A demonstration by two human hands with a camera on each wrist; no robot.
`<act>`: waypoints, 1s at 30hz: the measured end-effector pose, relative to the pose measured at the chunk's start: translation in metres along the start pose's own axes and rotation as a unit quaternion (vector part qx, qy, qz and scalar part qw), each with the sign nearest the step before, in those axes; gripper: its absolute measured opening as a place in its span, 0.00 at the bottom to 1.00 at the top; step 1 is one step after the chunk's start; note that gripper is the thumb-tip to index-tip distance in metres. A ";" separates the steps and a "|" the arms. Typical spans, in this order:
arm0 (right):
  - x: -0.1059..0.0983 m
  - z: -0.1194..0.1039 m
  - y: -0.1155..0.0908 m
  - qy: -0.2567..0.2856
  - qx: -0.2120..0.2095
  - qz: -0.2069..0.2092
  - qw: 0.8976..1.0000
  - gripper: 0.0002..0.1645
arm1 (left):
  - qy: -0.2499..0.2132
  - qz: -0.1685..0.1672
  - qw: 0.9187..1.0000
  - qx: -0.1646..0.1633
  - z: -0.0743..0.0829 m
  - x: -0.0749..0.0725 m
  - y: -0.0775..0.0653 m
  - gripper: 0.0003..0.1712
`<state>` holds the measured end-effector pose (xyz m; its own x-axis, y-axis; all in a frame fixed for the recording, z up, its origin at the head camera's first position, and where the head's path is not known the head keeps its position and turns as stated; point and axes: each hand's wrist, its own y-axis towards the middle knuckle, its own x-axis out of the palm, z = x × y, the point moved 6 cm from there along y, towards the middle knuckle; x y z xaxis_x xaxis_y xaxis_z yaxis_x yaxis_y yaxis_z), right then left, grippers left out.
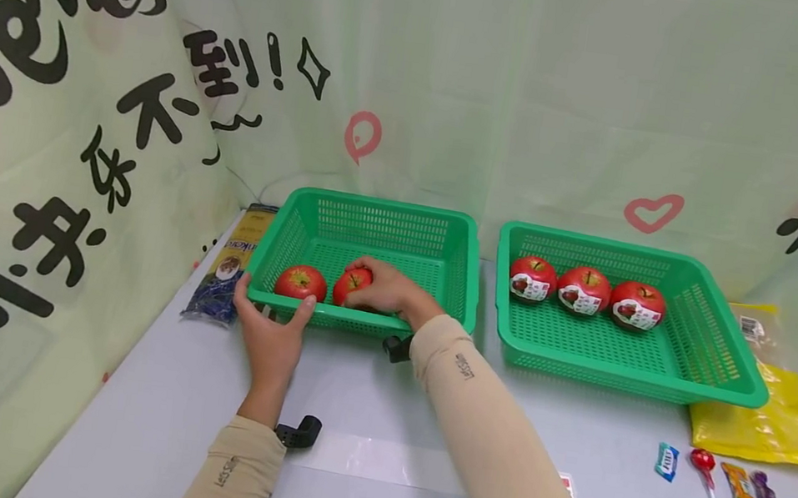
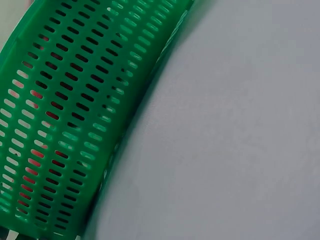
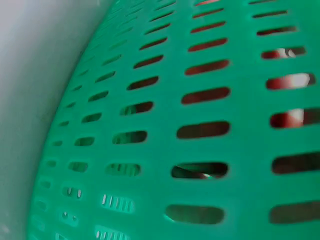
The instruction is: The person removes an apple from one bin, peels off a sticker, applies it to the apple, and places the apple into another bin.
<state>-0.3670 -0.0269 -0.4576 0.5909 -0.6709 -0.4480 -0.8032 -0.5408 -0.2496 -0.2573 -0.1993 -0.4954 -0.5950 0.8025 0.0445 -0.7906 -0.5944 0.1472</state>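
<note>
In the head view my right hand reaches over the front of the left green basket and grips a red apple inside it. Another red apple sits to its left in the same basket. My left hand holds this basket's front left corner, its thumb against the front rim. The left wrist view shows the perforated basket wall, with bits of red behind the slots. In the right wrist view the basket wall fills most of the picture, and the fingers are out of sight.
A second green basket to the right holds three labelled apples. A yellow bag lies beside it. Nearer are a lollipop and several wrapped sweets. A blue-and-gold packet lies left of the first basket. Curtains hang behind.
</note>
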 end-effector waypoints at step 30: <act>-0.041 0.042 -0.224 0.080 -0.098 0.200 0.972 0.46 | -0.018 0.001 0.998 -0.065 0.010 -0.002 -0.010 0.64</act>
<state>-0.2145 0.1429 -0.4190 0.2503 -0.9092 -0.3328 -0.9507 -0.2958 0.0931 -0.2468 -0.1950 -0.4871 -0.5933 0.8009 0.0806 -0.8026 -0.5963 0.0178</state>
